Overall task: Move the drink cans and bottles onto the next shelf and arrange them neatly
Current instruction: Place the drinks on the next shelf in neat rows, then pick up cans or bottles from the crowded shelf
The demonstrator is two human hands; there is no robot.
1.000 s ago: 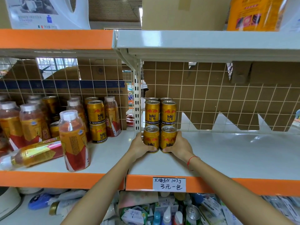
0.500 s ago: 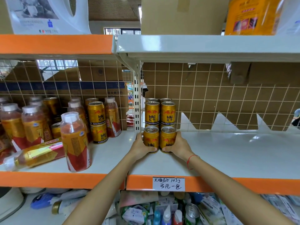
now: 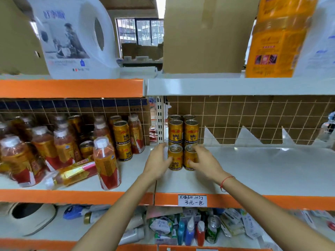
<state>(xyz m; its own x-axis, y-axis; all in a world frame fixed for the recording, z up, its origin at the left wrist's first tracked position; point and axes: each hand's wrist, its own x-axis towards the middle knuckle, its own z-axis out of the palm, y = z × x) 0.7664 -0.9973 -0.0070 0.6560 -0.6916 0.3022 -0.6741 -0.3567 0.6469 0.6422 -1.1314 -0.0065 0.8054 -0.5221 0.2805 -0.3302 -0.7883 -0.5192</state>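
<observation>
On the right shelf [image 3: 253,165], gold cans are packed against the upright post [image 3: 160,122], probably so the row starts square. The left hand [image 3: 159,163] and right hand [image 3: 203,163] flank the 2 front cans [image 3: 182,158], fingers loosely spread, touching their sides rather than gripping. More cans [image 3: 121,132] and bottles [image 3: 106,164] wait on the left shelf [image 3: 81,185], 1 bottle [image 3: 72,174] lying down.

Left hand [image 3: 157,161] and right hand [image 3: 204,161] flank two front gold cans [image 3: 182,157] on right shelf [image 3: 262,169]. Fingers spread, blurred. More cans stacked behind.
</observation>
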